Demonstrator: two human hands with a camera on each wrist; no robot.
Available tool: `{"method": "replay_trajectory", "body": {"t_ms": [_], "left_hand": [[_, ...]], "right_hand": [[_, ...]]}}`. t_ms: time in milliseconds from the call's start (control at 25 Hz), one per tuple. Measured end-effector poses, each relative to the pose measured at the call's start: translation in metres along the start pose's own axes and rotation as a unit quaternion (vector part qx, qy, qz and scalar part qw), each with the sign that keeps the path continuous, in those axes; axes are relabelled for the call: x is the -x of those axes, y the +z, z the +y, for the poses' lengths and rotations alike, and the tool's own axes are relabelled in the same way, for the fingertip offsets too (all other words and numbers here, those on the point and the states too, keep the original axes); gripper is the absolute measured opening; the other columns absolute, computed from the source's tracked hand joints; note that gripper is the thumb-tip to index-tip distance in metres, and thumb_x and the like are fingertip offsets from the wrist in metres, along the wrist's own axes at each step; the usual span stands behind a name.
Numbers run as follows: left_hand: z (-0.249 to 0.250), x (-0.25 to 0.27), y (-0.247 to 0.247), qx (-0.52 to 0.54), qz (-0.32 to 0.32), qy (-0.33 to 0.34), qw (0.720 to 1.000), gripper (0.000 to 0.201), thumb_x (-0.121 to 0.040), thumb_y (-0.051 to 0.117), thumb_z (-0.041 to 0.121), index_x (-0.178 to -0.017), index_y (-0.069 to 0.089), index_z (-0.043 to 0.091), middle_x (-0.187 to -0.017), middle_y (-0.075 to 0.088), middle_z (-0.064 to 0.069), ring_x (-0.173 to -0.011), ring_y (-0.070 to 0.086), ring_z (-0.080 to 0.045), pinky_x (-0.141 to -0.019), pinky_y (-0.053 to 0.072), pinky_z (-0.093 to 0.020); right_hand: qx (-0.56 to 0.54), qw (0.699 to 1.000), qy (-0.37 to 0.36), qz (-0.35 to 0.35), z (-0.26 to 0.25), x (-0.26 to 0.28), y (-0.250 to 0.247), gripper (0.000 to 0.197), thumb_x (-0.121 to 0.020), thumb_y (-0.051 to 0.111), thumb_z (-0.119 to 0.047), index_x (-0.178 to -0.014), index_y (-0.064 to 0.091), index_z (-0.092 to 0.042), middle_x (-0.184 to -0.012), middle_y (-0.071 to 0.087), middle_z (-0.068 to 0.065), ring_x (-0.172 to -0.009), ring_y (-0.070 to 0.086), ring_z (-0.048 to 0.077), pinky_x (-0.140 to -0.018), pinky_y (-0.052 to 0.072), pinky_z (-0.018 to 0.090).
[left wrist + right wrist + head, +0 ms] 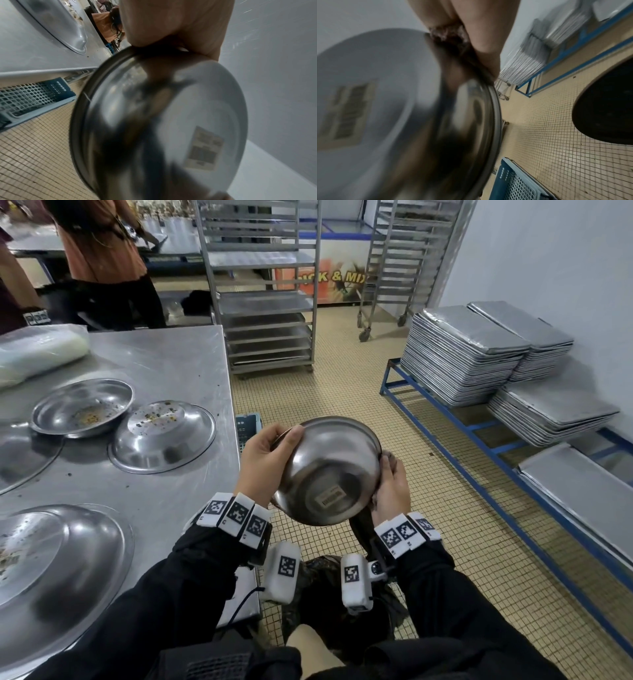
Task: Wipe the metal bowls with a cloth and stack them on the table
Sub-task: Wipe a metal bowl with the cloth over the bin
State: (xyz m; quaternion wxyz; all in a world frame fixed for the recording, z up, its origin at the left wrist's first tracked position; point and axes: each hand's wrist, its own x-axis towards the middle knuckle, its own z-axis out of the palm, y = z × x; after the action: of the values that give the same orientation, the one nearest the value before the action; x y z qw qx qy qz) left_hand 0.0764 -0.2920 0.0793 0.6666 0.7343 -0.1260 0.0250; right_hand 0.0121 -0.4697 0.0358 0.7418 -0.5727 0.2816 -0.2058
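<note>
I hold a metal bowl (329,477) off the table's right edge, tipped so its labelled underside faces me. My left hand (270,460) grips its left rim, thumb over the edge. My right hand (390,484) pinches a dark cloth (448,35) against the right rim. Part of the cloth (361,527) hangs below the bowl. The left wrist view shows the bowl (163,121) under my left hand (171,23). In the right wrist view the bowl (402,108) is blurred below my right hand (479,27). Dirty bowls (82,407) (162,436) (51,556) lie on the steel table (164,361).
A bin with a dark bag (325,594) stands under my hands. A blue crate (248,426) sits beside the table. Tray racks (267,285) stand behind. Stacked metal trays (462,354) rest on a blue frame at right. A person in orange (102,244) stands beyond the table.
</note>
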Motion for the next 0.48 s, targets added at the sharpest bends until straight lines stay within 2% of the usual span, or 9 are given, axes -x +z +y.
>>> {"method": "replay_trajectory", "body": {"t_ms": [80, 120, 200, 280, 360, 400, 480], "left_hand": [[-0.003, 0.001, -0.004, -0.001, -0.012, -0.014, 1.0, 0.021, -0.096, 0.057, 0.028, -0.094, 0.065, 0.009, -0.082, 0.065, -0.005, -0.071, 0.061, -0.009, -0.069, 0.051, -0.022], [-0.005, 0.002, -0.005, -0.015, -0.027, -0.018, 0.999, 0.014, -0.097, 0.055, 0.024, -0.103, 0.063, 0.014, -0.091, 0.066, -0.003, -0.079, 0.062, -0.009, -0.074, 0.052, -0.023], [-0.005, 0.003, -0.004, -0.037, -0.072, -0.02, 0.997, 0.028, -0.098, 0.052, 0.017, -0.124, 0.054, 0.027, -0.105, 0.063, 0.005, -0.093, 0.06, -0.004, -0.078, 0.053, -0.02], [-0.001, 0.006, 0.001, -0.061, -0.103, -0.017, 0.993, 0.039, -0.097, 0.053, 0.02, -0.135, 0.047, 0.03, -0.111, 0.06, 0.01, -0.098, 0.059, -0.002, -0.076, 0.053, -0.018], [-0.002, 0.006, 0.008, -0.12, -0.119, 0.016, 0.986, 0.029, -0.097, 0.053, 0.027, -0.126, 0.056, 0.027, -0.104, 0.063, 0.01, -0.093, 0.061, -0.006, -0.077, 0.052, -0.021], [-0.002, 0.005, 0.01, -0.163, -0.12, 0.038, 0.979, 0.022, -0.097, 0.052, 0.031, -0.115, 0.062, 0.023, -0.095, 0.064, 0.01, -0.086, 0.061, -0.008, -0.075, 0.049, -0.019], [-0.002, 0.005, 0.011, -0.197, -0.102, 0.065, 0.973, 0.023, -0.096, 0.052, 0.035, -0.093, 0.067, 0.018, -0.078, 0.064, 0.007, -0.072, 0.059, -0.012, -0.067, 0.045, -0.02]], "right_hand": [[0.058, 0.997, -0.045, -0.008, -0.007, -0.001, -0.007, 0.016, -0.096, 0.046, -0.042, -0.093, 0.057, -0.031, -0.101, 0.063, -0.004, -0.094, 0.061, 0.017, -0.077, 0.052, 0.032], [0.103, 0.992, -0.072, -0.018, -0.011, -0.002, -0.011, 0.018, -0.096, 0.046, -0.042, -0.093, 0.057, -0.028, -0.097, 0.063, -0.004, -0.09, 0.062, 0.014, -0.074, 0.052, 0.027], [0.193, 0.972, -0.129, -0.045, -0.023, -0.004, -0.016, 0.017, -0.097, 0.045, -0.037, -0.096, 0.055, -0.023, -0.091, 0.062, -0.007, -0.082, 0.059, 0.005, -0.063, 0.045, 0.01], [0.255, 0.947, -0.169, -0.093, -0.034, -0.006, -0.013, 0.014, -0.098, 0.046, -0.031, -0.098, 0.056, -0.021, -0.091, 0.062, -0.012, -0.084, 0.058, -0.002, -0.062, 0.043, 0.005], [0.311, 0.918, -0.204, -0.139, -0.039, -0.009, -0.01, 0.013, -0.097, 0.047, -0.03, -0.099, 0.057, -0.021, -0.093, 0.065, -0.011, -0.087, 0.06, 0.0, -0.068, 0.045, 0.01], [0.329, 0.904, -0.224, -0.154, -0.04, -0.008, -0.008, 0.013, -0.097, 0.048, -0.03, -0.098, 0.057, -0.021, -0.092, 0.065, -0.009, -0.086, 0.061, 0.003, -0.069, 0.046, 0.015], [0.341, 0.89, -0.257, -0.161, -0.04, -0.007, -0.003, 0.009, -0.097, 0.049, -0.029, -0.096, 0.056, -0.023, -0.091, 0.064, -0.009, -0.086, 0.06, 0.004, -0.072, 0.047, 0.02]]}}
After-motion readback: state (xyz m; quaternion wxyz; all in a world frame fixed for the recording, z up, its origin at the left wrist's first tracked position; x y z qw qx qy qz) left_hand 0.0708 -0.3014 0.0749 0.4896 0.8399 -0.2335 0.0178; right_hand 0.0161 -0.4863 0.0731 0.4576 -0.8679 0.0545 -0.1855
